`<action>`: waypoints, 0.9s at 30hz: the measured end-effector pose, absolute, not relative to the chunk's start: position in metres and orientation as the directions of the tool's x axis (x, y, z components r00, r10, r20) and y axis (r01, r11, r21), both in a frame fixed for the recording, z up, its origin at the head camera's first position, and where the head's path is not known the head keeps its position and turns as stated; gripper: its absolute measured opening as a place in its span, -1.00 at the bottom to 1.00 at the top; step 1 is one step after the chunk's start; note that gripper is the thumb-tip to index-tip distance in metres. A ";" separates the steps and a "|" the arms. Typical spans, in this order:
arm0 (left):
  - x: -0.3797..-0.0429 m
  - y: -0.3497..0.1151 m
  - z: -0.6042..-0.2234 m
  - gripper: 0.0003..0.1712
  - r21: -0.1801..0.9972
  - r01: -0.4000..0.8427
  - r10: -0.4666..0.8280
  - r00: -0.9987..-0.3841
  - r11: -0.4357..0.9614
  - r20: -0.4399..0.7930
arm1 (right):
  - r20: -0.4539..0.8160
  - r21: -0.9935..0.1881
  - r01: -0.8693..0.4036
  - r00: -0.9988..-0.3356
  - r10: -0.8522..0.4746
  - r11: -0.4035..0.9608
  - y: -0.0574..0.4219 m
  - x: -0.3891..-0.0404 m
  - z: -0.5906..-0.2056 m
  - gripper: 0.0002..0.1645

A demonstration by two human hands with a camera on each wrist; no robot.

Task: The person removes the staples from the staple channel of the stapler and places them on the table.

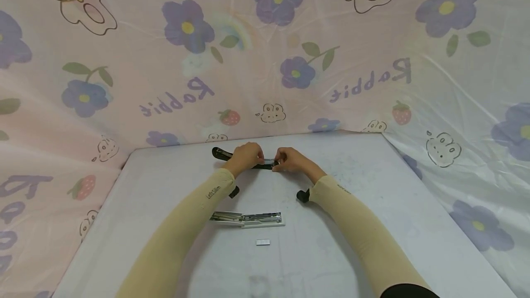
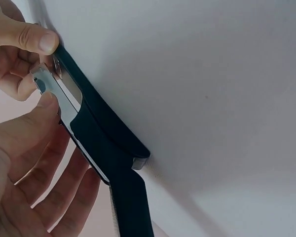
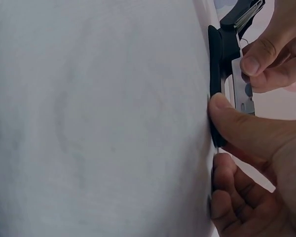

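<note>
A black stapler (image 1: 221, 153) lies opened out near the far side of the table, its long arm reaching left. With thumb and fingers, my left hand (image 1: 247, 156) pinches the silvery metal staple channel (image 2: 55, 88), which stands apart from the base at its end. My right hand (image 1: 292, 160) grips the tip of the black base (image 3: 216, 64), its thumb (image 3: 221, 103) pressed on the edge. Closer to me rests a white stapler (image 1: 262, 224), also opened flat, part of it behind the left sleeve. In front of that is a small block of staples (image 1: 262, 242).
A white cloth covers the table (image 1: 165, 169). Behind and at the sides hangs a pink printed curtain (image 1: 248, 72) with flowers and rabbits. Dark wrist devices (image 1: 303, 196) stick out by both sleeves.
</note>
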State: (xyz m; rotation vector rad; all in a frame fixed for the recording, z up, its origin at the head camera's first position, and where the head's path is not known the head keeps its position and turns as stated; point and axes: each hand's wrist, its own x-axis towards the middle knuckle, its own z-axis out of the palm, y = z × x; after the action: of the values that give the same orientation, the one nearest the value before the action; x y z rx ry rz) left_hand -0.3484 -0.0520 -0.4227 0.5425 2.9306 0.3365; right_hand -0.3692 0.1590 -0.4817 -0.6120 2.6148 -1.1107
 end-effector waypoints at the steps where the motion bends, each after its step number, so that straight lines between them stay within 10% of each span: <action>1: -0.349 -0.053 -0.423 -0.82 0.252 0.333 0.366 -0.926 0.909 -0.096 | -0.051 -0.727 -0.284 -0.885 -0.463 0.625 0.159 -0.369 -0.482 -0.66; 27: -0.352 -0.060 -0.428 -0.88 0.340 0.338 0.370 -0.929 0.878 -0.032 | -0.068 -0.720 -0.270 -0.889 -0.452 0.640 0.157 -0.370 -0.482 -0.65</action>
State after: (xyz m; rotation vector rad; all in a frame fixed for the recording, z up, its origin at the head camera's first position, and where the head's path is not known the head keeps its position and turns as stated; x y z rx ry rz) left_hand -0.3517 -0.0598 -0.4284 0.5572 2.9507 0.5081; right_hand -0.3702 0.1573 -0.4824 -0.5875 2.6190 -1.0908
